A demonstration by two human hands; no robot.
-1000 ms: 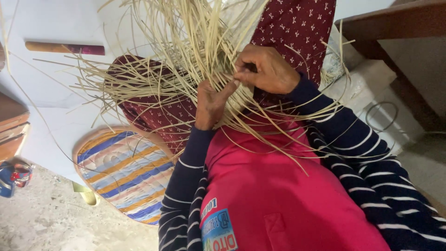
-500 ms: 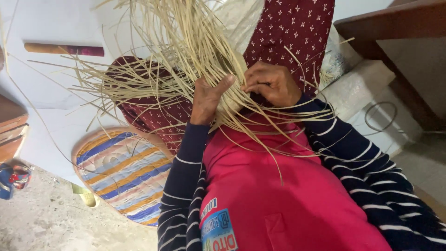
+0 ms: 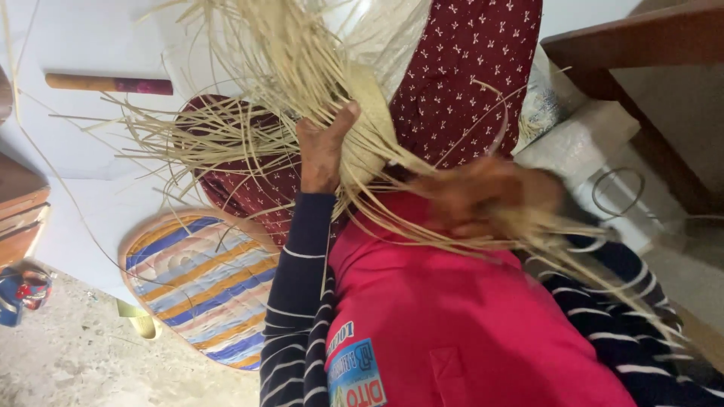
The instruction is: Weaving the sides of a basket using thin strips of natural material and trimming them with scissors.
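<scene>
Striped oval mat [image 3: 197,286] on floor, wooden stick [image 3: 105,83] beyond | straw strips [image 3: 302,90] fan across view | left hand [image 3: 324,147] pinching strips | right hand [image 3: 483,196] blurred among strips, grip unclear

The right hand [image 3: 483,197] is motion-blurred, its grip unreadable, and the straw strands [image 3: 302,83] run past the top edge.

We're down at floor level in what looks like a home doubling as a craft corner. There's a speckled stone floor [image 3: 68,362], a striped oval woven mat [image 3: 200,283] lying on it, and white sheeting [image 3: 83,188] spread alongside. Pale straw strands [image 3: 249,83] fan everywhere over a lap in maroon patterned cloth [image 3: 467,75]. Dark wooden furniture [image 3: 641,53] edges in at the right, and a wooden stick [image 3: 105,83] lies on the sheeting.
</scene>
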